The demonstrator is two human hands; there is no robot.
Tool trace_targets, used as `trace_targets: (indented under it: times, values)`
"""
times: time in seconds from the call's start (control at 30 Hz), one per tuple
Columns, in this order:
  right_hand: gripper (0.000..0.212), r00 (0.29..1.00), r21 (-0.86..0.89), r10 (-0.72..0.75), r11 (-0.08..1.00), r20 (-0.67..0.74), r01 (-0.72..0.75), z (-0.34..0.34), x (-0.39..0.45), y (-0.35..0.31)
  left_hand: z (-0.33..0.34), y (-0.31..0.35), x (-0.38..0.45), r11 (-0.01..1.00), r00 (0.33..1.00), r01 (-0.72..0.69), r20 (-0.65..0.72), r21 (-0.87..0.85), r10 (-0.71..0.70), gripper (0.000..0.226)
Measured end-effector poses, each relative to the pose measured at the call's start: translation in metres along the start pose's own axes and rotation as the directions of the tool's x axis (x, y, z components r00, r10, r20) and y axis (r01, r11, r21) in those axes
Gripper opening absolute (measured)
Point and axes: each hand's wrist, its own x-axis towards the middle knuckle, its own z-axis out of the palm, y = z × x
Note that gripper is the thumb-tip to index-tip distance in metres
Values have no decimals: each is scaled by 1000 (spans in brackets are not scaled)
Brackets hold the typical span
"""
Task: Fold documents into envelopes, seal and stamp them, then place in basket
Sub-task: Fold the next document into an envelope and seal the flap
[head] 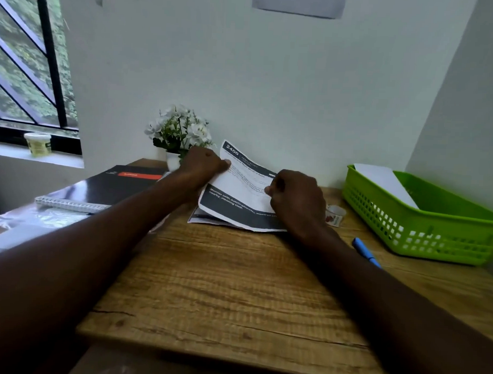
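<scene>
Over on the far left, a small tub (37, 143) sits on the window sill, and below it a spiral notebook (100, 191) with a dark cover lies on the left part of the wooden desk (222, 284). Next comes a little pot of white flowers (178, 131) against the wall. Left hand (202, 164) pinches the top left edge of a printed sheet (239, 195) — thumb on the front, paper lifted and curling off the desk. Right hand (298, 199) grips the sheet's right side, fingers curled around it. More printed paper (199, 217) lies flat under it. Just right of that hand sits a roll of stickers (334, 215), then a blue pen (366, 252) — and a green basket (422, 235) at the far right with a white envelope (385, 183) leaning inside.
</scene>
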Motion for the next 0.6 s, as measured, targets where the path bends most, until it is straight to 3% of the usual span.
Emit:
trace_targets:
  times: [0.1,0.2,0.33,0.4,0.47,0.53,0.6]
  values:
    - [36,997,18,23,1000,-76,-22,-3,5,-1,-4,9,-10,988,998,-23,57,-153,32,33]
    - [42,994,52,67,997,-91,-62,-3,11,1,-10,17,-21,926,988,63,155,-371,-5,39]
    - [64,968,290,247,929,-30,-228,-6,21,9,-21,25,-27,859,974,128,228,-496,-13,49]
    - [75,931,513,344,781,123,-356,-5,25,13,-23,31,-30,828,967,133,256,-545,14,59]
    - [70,884,715,377,533,278,-452,-5,29,12,-25,32,-32,822,972,130,235,-554,4,45]
    - [50,881,821,351,364,316,-440,-8,34,12,-27,34,-34,820,974,109,226,-562,25,35]
    - [49,878,855,339,281,337,-437,-11,35,12,-33,33,-36,825,980,73,194,-561,45,24]
